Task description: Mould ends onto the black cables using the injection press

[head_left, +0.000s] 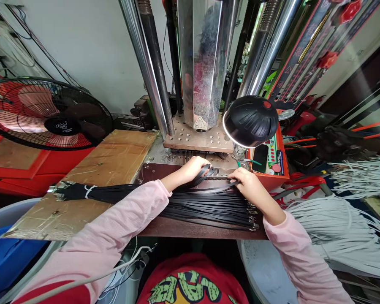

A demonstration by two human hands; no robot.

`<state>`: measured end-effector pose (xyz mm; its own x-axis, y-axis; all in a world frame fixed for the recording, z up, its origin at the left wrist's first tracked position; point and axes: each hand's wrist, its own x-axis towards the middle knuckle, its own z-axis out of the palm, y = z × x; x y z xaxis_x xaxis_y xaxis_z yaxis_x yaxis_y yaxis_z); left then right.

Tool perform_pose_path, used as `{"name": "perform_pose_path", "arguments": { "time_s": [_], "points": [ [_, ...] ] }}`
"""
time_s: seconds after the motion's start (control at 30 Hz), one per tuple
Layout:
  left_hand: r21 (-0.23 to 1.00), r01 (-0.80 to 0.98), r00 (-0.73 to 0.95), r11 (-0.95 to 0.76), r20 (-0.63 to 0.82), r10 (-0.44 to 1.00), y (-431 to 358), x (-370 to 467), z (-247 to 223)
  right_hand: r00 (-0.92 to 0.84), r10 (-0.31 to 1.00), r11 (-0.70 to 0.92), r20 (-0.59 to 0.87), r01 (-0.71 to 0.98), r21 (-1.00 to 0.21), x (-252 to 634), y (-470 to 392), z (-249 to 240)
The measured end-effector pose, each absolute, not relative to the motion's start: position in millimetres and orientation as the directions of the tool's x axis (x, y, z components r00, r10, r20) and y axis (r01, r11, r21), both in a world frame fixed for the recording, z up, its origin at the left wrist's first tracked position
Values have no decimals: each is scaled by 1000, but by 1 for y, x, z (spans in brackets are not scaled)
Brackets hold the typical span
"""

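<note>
My left hand (194, 169) is closed around a looped black flat cable (202, 179) just in front of the press plate. To its right, my right hand (247, 184) pinches a black cable near the small metal fixture (218, 173); the fingertips hide its end. Below both hands lies a bundle of black flat cables (205, 207), side by side on the dark red table (190, 232). Metal connectors (252, 216) show at the bundle's right end. Its left end is tied with a white tie (89, 191) and rests on a wooden board (104, 158).
A press with a drilled metal plate (198, 137) stands behind my hands, with a black lamp (251, 120) at its right. An orange control box (283, 154) carries a phone and buttons. White cables (345, 228) are piled right; a fan (50, 116) stands left.
</note>
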<state>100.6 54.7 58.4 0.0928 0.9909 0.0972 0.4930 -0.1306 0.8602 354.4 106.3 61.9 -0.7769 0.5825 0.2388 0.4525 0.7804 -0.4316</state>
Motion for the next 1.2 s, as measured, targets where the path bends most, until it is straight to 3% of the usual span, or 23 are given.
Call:
{"name": "perform_pose_path", "arguments": {
  "time_s": [0.27, 0.53, 0.93, 1.2],
  "points": [
    [844, 522, 47, -121, 113, 992, 54, 101, 54, -645, 690, 657, 327, 369, -658, 349, 112, 64],
    [814, 553, 91, -177, 152, 984, 49, 100, 62, -623, 747, 531, 232, 349, -773, 335, 117, 66],
    [824, 535, 102, -185, 154, 983, 44, 104, 65, -632, 755, 483, 175, 355, -800, 319, 129, 64],
    [758, 632, 87, -163, 139, 986, 39, 108, 63, -655, 733, 510, 186, 347, -787, 318, 131, 60]
  ]
}}
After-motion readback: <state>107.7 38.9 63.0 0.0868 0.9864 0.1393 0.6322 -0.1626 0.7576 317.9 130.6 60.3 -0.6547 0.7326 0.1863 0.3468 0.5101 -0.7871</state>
